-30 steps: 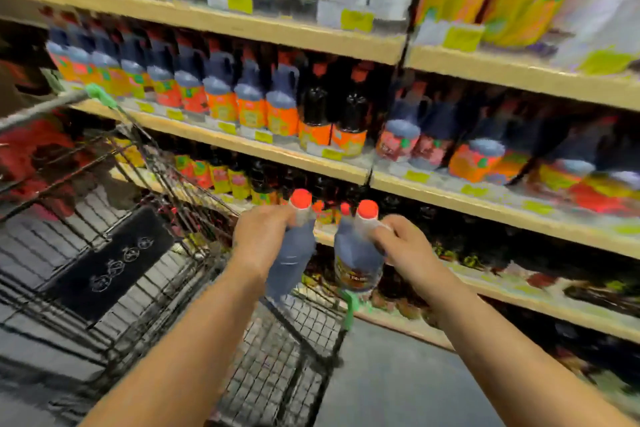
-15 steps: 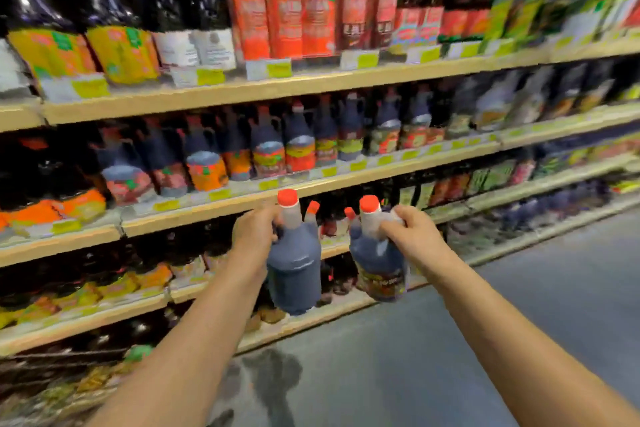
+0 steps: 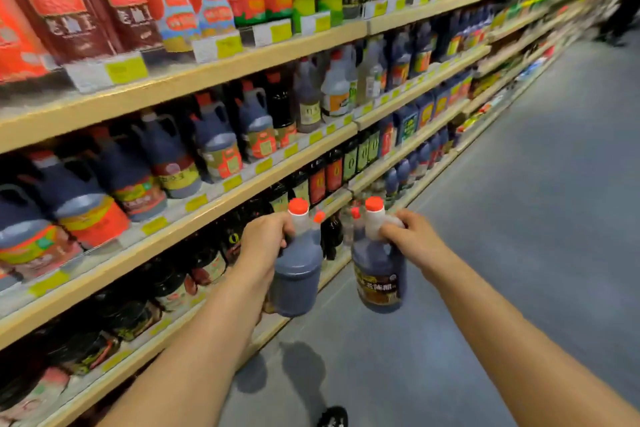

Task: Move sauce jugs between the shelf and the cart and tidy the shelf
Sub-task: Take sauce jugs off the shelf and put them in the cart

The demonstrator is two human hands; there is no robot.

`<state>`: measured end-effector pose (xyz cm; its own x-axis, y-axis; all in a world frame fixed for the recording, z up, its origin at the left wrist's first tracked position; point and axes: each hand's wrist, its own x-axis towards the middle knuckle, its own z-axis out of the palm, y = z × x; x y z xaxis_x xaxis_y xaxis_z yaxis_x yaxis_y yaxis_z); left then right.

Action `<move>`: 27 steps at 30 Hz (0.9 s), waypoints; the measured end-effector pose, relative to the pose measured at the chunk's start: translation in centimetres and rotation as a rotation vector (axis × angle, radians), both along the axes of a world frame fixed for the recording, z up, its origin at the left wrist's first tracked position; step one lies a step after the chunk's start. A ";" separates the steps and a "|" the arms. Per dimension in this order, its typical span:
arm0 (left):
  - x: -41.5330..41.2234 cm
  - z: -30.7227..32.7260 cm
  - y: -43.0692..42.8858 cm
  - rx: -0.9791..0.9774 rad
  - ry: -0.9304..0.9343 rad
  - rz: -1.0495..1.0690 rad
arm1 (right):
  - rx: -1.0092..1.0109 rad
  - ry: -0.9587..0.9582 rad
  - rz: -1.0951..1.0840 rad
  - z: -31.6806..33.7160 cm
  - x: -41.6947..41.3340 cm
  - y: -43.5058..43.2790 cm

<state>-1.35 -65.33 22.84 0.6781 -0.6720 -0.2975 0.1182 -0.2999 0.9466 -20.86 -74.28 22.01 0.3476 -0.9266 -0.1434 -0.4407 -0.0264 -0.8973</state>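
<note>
Two translucent plastic sauce jugs with orange-red caps, each filled nearly to the neck with dark liquid, held up in the air over the grey aisle floor [image 3: 519, 218], just in front of the long tan wooden shelf [image 3: 194, 80]. Left hand [image 3: 265, 239] wrapped tight round the handle of the left jug [image 3: 298, 274], its label hidden; right hand [image 3: 414, 239] clenched on the handle of the right jug [image 3: 379, 274], brown label facing out. Rows of similar dark jugs and bottles [image 3: 214, 146] on four shelf levels, too many and too blurred to count.
</note>
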 end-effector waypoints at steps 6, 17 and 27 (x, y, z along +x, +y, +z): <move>-3.0 0.9 -14.1 0.052 0.003 -0.175 | 0.025 -0.004 -0.099 -0.5 -3.3 -10.9; -12.2 0.6 -35.8 0.036 -0.011 -0.160 | -0.011 0.150 -0.129 -2.4 -12.6 -33.3; -19.5 0.9 -52.9 0.034 0.041 -0.043 | -0.026 0.184 -0.060 -1.8 -18.7 -51.8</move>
<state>-20.86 -118.18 23.70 0.6360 -0.6892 -0.3471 0.1428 -0.3369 0.9306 -39.51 -126.10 20.20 0.2613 -0.9493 -0.1749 -0.5991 -0.0174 -0.8005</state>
